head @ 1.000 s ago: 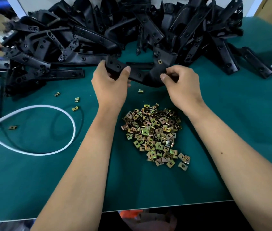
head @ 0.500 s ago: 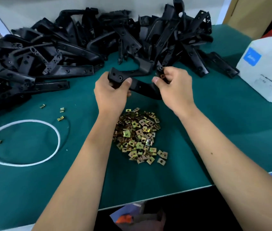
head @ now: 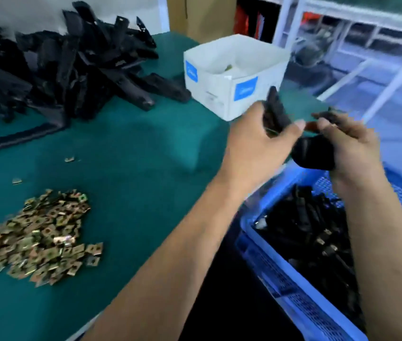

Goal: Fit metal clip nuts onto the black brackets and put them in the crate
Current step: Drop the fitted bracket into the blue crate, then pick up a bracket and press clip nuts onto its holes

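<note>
Both hands carry one black bracket [head: 312,151] in the air past the table's right edge, above the blue crate [head: 301,308]. My left hand [head: 256,146] grips the bracket's upright end. Its other end is gripped by my right hand [head: 352,143]. The crate holds several black brackets [head: 318,232]. A pile of brass-coloured clip nuts [head: 40,237] lies on the green table [head: 133,156] at the lower left. A heap of loose black brackets [head: 54,67] fills the table's far left. The frame is blurred by motion.
A white cardboard box [head: 232,80] with blue labels stands at the table's far right corner. Two stray clip nuts [head: 69,159] lie between the heap and the pile. White shelving and a brown carton stand beyond the table.
The view has swung right. Both hands have carried the bracket from over the nut pile, past the table's right edge, to above the blue crate.
</note>
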Demonstrator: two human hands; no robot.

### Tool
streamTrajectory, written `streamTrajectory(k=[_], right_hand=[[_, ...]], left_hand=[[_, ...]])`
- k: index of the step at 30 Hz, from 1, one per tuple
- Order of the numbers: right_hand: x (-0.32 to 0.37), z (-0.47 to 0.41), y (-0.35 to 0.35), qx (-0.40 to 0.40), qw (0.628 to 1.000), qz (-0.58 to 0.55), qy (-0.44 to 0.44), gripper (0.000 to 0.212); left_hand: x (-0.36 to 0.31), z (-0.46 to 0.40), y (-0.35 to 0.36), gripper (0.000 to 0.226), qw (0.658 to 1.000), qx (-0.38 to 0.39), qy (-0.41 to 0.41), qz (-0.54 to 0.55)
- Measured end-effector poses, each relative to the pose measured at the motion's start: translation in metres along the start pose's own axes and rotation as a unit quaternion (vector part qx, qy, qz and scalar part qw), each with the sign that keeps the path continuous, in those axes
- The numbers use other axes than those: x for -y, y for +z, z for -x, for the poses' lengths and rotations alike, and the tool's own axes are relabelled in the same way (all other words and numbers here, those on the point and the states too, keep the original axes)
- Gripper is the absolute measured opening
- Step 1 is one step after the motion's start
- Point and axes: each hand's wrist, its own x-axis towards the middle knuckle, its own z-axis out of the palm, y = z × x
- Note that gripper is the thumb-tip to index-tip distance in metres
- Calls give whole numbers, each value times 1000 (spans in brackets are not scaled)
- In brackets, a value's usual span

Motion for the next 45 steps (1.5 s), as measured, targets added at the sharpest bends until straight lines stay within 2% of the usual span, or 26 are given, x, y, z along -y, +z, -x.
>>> streamTrajectory(k=[3, 6, 11, 14, 16, 19, 21, 24, 28, 32, 35, 37, 41, 45], right_hand=[[-30, 10, -63, -72, 992, -31, 98, 16], [-76, 19, -111, -147, 969, -21, 198, 14], [-151, 27, -166, -324, 894, 96, 296, 21], [-170, 29, -180, -373, 843, 143, 359, 27], [-174, 28, -176, -386, 833, 161, 362, 30], [-166, 22, -152, -384, 834, 243, 313, 35], [-152, 16, -128, -360, 850, 292, 251, 33], [-121, 6, -84, -307, 885, 330, 119, 27], [-68, -6, -17, -246, 913, 320, -66, 16], [-24, -7, 65, -148, 920, 316, -179, 12], [-9, 2, 134, -19, 930, 315, -191, 13], [-6, 14, 183, 71, 922, 330, -189, 15], [-10, 52, 270, 230, 892, 345, -181, 24], [-20, 99, 344, 336, 839, 374, -205, 30]], left_hand=[[9, 13, 82, 29, 993, 89, -7, -80], [46, 23, 132, 39, 971, 182, -107, -112], [115, 41, 148, 68, 906, 296, -295, -63], [133, 50, 145, 81, 882, 328, -332, -67], [133, 50, 145, 74, 891, 318, -318, -56], [119, 40, 146, 52, 937, 248, -245, -31], [103, 29, 142, 34, 970, 187, -151, -36], [70, 12, 125, 17, 992, 116, -44, -23], [28, -7, 87, 9, 998, 42, 37, 40], [13, -16, 20, 3, 989, -98, 100, 42], [16, -15, -44, 4, 979, -185, 79, 32], [20, -10, -92, 5, 970, -234, 67, 3], [29, 14, -185, 7, 944, -315, 56, -75], [39, 47, -275, 6, 934, -349, -43, -64]])
